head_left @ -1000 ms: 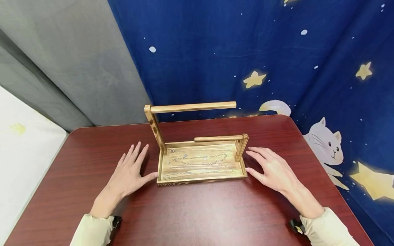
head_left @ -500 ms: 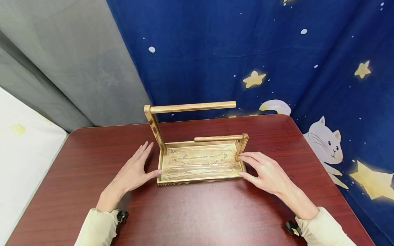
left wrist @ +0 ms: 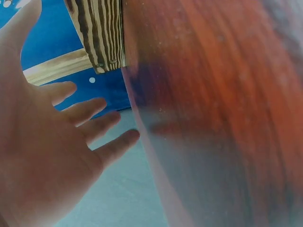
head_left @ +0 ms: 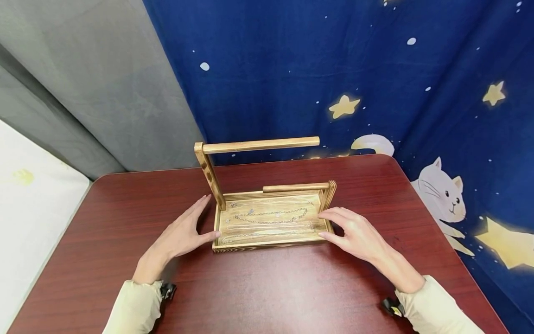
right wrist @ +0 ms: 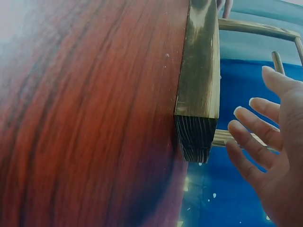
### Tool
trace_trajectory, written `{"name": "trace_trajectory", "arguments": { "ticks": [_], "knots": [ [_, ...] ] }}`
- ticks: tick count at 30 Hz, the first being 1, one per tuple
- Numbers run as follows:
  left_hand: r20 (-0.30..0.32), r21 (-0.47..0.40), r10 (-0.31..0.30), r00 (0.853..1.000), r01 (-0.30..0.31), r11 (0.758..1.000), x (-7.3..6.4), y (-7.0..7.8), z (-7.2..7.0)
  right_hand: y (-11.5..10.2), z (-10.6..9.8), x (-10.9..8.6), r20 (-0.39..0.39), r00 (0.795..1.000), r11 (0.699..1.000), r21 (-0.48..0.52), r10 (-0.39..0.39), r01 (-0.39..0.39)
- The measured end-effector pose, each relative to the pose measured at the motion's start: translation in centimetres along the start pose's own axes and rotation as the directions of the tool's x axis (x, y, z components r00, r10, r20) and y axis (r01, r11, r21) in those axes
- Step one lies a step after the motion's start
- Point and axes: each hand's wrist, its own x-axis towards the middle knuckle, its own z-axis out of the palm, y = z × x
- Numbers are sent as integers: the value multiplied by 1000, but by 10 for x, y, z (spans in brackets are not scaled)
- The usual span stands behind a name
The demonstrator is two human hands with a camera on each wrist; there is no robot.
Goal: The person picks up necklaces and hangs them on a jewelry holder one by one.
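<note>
A shallow wooden tray stand [head_left: 267,247] sits on the table, with a tall bar on a left post and a lower bar on a right post. Laid across its floor are several thin necklace chains [head_left: 267,223], small pendants among them. My left hand [head_left: 177,239] is at the tray's left end, thumb tip over the rim and fingers extended beside the post. At the opposite end, my right hand [head_left: 360,239] reaches over the right rim, thumb and fingers apart. In the right wrist view its fingers [right wrist: 253,142] are spread near the tray's dark end face.
The reddish-brown table [head_left: 275,292] runs on in front of the tray and to both sides. Behind it hang a grey curtain [head_left: 104,93] and a blue curtain [head_left: 271,69] with stars. A white surface [head_left: 33,222] lies off the left edge.
Both hands have moved inward to the tray's ends. The right hand has shifted left over the rim, and the left thumb now overlaps the left rim. The tray has stayed in place.
</note>
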Motion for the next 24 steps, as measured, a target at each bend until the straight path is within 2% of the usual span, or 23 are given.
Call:
{"name": "trace_trajectory", "arguments": {
  "ticks": [7,15,21,24],
  "knots": [
    [47,-40,6,999,-4,999,1,-2,1,-4,4,5,85,991,974,193,106,-120],
    [91,-55,1,996,5,998,5,-1,1,-5,11,12,110,990,960,252,93,-119],
    [87,-77,16,996,-10,997,11,-1,0,-7,14,18,191,974,934,310,125,-180],
    [87,-86,17,996,-9,996,13,-1,0,-9,16,22,214,969,931,315,121,-186]
  ]
}}
